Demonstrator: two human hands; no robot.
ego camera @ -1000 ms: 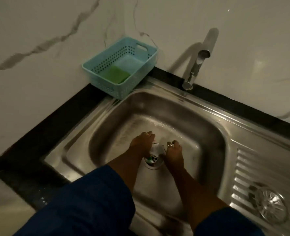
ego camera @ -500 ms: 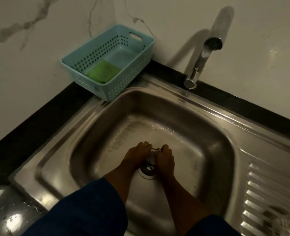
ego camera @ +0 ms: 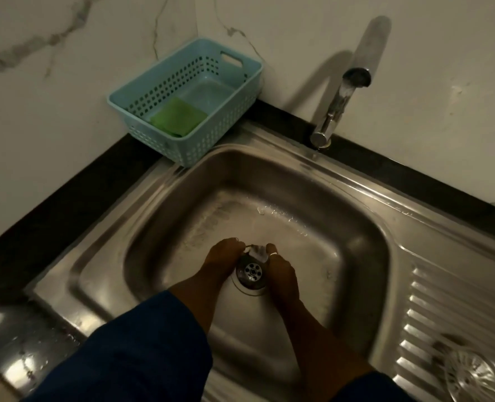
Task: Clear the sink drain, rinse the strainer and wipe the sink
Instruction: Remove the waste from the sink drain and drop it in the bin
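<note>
The steel sink [ego camera: 356, 256] has a round drain in the middle of its floor. In the drain sits the metal strainer [ego camera: 251, 270], its holes showing. My left hand [ego camera: 221, 261] and my right hand [ego camera: 279, 269] flank it, and their fingertips pinch its far rim, where a pale shiny patch shows between them. A ring is on a right finger. Dark blue sleeves cover both forearms. A wet streak lies on the sink floor behind the hands.
A light blue perforated basket [ego camera: 242, 68] holding a green cloth [ego camera: 178, 117] stands on the sink's back left corner. The tap [ego camera: 340, 97] rises at the back. A round ribbed disc [ego camera: 472, 375] lies on the grooved draining board at the right. Black counter edges the sink.
The hands closed over the drain half a second ago and have now parted a little, so the strainer's holes show again. The view has shifted slightly.
</note>
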